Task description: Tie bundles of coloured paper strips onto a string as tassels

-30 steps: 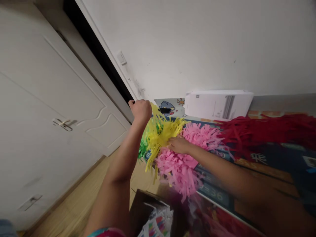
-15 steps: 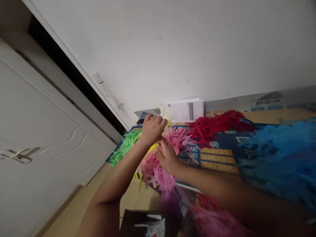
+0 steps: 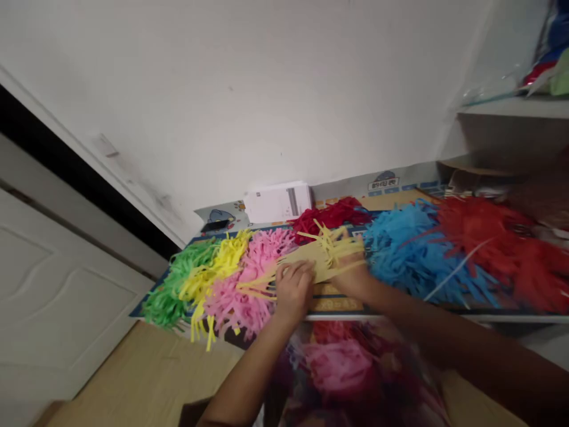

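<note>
A pale yellow sheet of fringed paper (image 3: 320, 258) is stretched between my hands over the table, its cut strips hanging loose at both ends. My left hand (image 3: 296, 289) grips its left part with curled fingers, near the pink fringed paper (image 3: 242, 303). At the other end my right hand (image 3: 352, 274) holds the sheet; strips partly cover those fingers. Left of the pink bunch lie yellow fringed paper (image 3: 224, 259) and green fringed paper (image 3: 171, 296). Blue fringed paper (image 3: 411, 249) is just right of my right hand, and dark red fringed paper (image 3: 326, 214) lies behind the sheet.
White printed sheets (image 3: 275, 203) lean against the wall, with a dark flat object (image 3: 216, 226) to their left. Red fringed paper (image 3: 493, 246) covers the table's right side. A shelf (image 3: 515, 107) stands at right, a door (image 3: 53, 302) at left. Pink bunches (image 3: 342, 365) sit below the table edge.
My view has swung right. My hands, earlier together over the pink and yellow bunches, are now apart further right, with the pale yellow fringed sheet spread between them.
</note>
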Demonstrator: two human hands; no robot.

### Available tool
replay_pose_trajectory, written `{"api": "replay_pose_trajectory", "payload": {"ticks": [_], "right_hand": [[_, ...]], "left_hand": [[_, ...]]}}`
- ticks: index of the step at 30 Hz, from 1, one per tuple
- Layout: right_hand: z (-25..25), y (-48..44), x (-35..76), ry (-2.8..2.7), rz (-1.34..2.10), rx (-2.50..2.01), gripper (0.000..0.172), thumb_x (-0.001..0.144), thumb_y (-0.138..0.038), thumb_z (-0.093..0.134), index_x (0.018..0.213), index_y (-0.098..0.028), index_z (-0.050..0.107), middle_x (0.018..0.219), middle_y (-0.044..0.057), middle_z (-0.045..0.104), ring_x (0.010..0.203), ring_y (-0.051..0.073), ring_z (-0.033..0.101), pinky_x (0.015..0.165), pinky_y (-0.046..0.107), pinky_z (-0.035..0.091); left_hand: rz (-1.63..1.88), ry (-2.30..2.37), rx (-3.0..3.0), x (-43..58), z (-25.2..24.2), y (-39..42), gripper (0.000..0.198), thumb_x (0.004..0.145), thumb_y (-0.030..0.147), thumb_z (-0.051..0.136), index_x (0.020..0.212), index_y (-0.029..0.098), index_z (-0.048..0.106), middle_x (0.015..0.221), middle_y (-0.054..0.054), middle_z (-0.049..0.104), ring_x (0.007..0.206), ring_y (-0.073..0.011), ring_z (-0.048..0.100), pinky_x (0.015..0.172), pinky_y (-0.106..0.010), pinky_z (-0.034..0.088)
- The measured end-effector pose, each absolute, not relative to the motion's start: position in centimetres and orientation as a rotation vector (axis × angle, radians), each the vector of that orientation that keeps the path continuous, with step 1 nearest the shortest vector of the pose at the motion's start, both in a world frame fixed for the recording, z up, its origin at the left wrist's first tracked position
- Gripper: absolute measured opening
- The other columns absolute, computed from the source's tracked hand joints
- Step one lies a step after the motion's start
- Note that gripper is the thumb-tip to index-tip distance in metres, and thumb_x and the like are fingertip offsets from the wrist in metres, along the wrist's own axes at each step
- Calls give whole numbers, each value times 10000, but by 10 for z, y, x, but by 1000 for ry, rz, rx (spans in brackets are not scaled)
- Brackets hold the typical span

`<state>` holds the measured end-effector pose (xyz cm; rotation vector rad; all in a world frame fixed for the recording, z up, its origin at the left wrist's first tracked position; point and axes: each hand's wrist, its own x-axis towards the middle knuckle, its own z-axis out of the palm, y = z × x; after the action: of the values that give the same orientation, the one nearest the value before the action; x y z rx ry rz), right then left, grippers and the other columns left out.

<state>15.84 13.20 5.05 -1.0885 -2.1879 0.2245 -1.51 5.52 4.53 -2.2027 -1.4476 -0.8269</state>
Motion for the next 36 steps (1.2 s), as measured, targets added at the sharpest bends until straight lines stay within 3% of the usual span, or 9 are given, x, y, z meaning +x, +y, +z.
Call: {"api": "replay_pose_trajectory", "payload": {"ticks": [3, 7, 10, 14, 18, 20, 23, 28, 36], "right_hand": [[34, 128, 251, -2296, 262, -1299, 177, 879, -275, 620, 986, -192, 734, 1067, 155, 720, 1072, 315, 647, 943, 471, 499], [35, 95, 336, -2154, 142, -1669, 321, 904, -420, 472, 898, -251, 744, 968, 153, 747, 944, 345, 700, 807, 493, 549], [31, 62, 313, -1725, -216, -1796, 393, 960, -443, 388, 1016, -255, 729, 1039, 159, 741, 996, 376, 682, 859, 550, 516], [17, 59, 234, -2431, 132, -1185, 426, 949, -434, 434, 1300, -280, 620, 1283, 78, 679, 1205, 310, 606, 1102, 539, 379], [17, 86, 231, -2130, -126, -1623, 442, 983, -426, 403, 1231, -142, 633, 1247, 243, 656, 1247, 426, 536, 1045, 726, 271], [16, 91, 244, -2026, -215, -1613, 473, 967, -428, 462, 1284, -101, 591, 1289, 267, 624, 1250, 414, 538, 1045, 665, 316], [7, 97, 248, -2399, 121, -1246, 437, 914, -334, 538, 1312, -160, 585, 1267, 155, 674, 1153, 289, 627, 1044, 481, 410], [-2, 132, 240, -2482, 566, -1256, 306, 922, -248, 450, 1058, -213, 722, 1076, 81, 756, 1001, 247, 683, 892, 391, 479], [27, 177, 215, -2560, 537, -1690, 285, 922, -384, 498, 865, -204, 712, 846, 70, 745, 764, 222, 651, 588, 282, 321]], "left_hand": [[-709, -1533, -2459, 20, 11, 61, 278, 960, 175, 484, 1138, 261, 681, 1220, -64, 730, 1201, -219, 639, 1056, -473, 470], [-626, -1581, -2625, 46, -13, 66, 319, 945, 137, 505, 1211, 220, 660, 1216, -100, 727, 1214, -218, 639, 1075, -440, 484], [-558, -1579, -2654, 48, -17, 64, 307, 945, 154, 520, 1201, 227, 673, 1282, -87, 696, 1256, -243, 612, 1100, -451, 464], [-466, -1556, -2684, 45, -17, 60, 318, 941, 269, 566, 1230, 184, 666, 1310, -118, 676, 1279, -288, 592, 1099, -453, 466], [-465, -1580, -2682, 47, -12, 61, 322, 953, 220, 532, 1253, 221, 650, 1335, -97, 664, 1302, -282, 574, 1085, -456, 471], [-481, -1595, -2720, 48, -6, 63, 305, 948, 191, 531, 1219, 239, 661, 1310, -80, 681, 1285, -269, 588, 1077, -443, 475], [-518, -1608, -2826, 39, 5, 66, 293, 939, 177, 540, 1201, 229, 659, 1261, -81, 706, 1206, -235, 641, 1041, -380, 502], [-524, -1852, -2828, 0, 16, 74, 322, 909, 133, 526, 1172, 217, 690, 1185, -75, 739, 1071, -221, 695, 917, -318, 545], [-277, -2577, -2532, -20, 47, 129, 250, 910, 337, 558, 992, 221, 764, 884, -47, 774, 821, -225, 709, 683, -283, 469]]}}
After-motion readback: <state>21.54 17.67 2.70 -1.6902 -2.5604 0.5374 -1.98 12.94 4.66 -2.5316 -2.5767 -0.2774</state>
